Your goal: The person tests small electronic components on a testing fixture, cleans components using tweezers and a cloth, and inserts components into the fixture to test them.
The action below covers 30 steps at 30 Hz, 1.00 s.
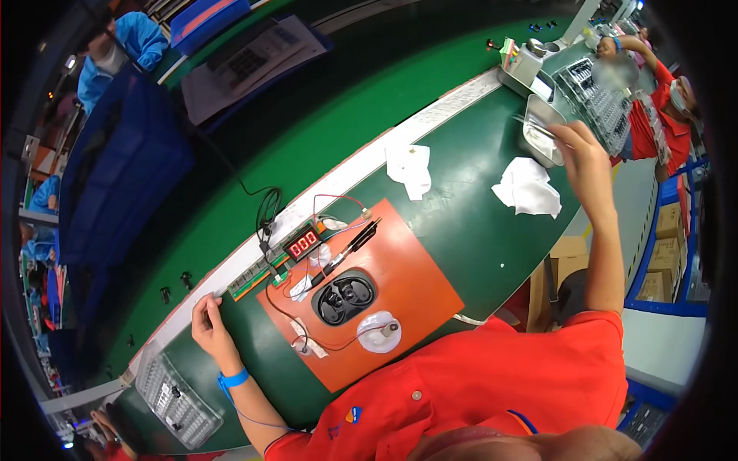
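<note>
One hand, the right (582, 152), pinches tweezers (541, 131) over the tray (544, 111) beside it; light, steady pressure should suffice. Left hand (211, 328): grip unclear.

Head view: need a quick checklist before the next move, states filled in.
1. Right hand holding tweezers at metal tray: ok.
2. Tweezers gripping a part: cannot tell, tips too small.
3. Left hand empty: cannot tell, fingertips pinched together.
4. Blue wristband on left wrist: ok.
5. Red digital display lit: ok.
6. Orange mat free of loose tools: not ok, black pen-like tool near black case.
</note>
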### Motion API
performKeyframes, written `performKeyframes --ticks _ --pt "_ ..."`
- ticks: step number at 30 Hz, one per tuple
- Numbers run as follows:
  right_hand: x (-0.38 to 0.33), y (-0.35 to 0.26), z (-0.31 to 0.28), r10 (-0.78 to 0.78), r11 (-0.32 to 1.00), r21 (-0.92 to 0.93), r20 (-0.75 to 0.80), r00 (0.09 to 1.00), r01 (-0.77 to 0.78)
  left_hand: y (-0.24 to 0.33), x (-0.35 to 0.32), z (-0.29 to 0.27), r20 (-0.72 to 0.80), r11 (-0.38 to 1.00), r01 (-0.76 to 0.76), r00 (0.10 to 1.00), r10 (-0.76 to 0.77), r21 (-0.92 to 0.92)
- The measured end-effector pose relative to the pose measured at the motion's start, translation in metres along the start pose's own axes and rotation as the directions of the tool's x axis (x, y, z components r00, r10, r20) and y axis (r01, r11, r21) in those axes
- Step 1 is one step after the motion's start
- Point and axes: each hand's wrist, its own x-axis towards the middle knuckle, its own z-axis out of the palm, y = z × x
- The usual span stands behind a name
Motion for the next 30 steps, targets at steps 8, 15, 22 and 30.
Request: performKeyframes --ticks 8,15,22,30 --pt "0.054 -0.107 0.134 -0.405 0.883 0.285 0.059 0.912 0.373 -0.014 0.015 -0.01 0.007 0.983 -0.097 0.995 0.097 0.156" --pt "0.064 -0.137 0.161 -0.504 0.852 0.197 0.054 0.862 0.486 -0.008 0.068 -0.006 0.215 0.554 -0.489 0.847 0.487 0.674" --pt "0.069 -0.152 0.173 -0.534 0.829 0.21 0.023 0.845 0.518 -0.018 0.069 -0.007 0.22 0.69 -0.409 0.911 0.35 0.597" --pt "0.068 -0.163 0.178 -0.518 0.839 0.218 0.042 0.855 0.498 -0.014 0.07 -0.007 0.229 0.668 -0.44 0.895 0.384 0.6"
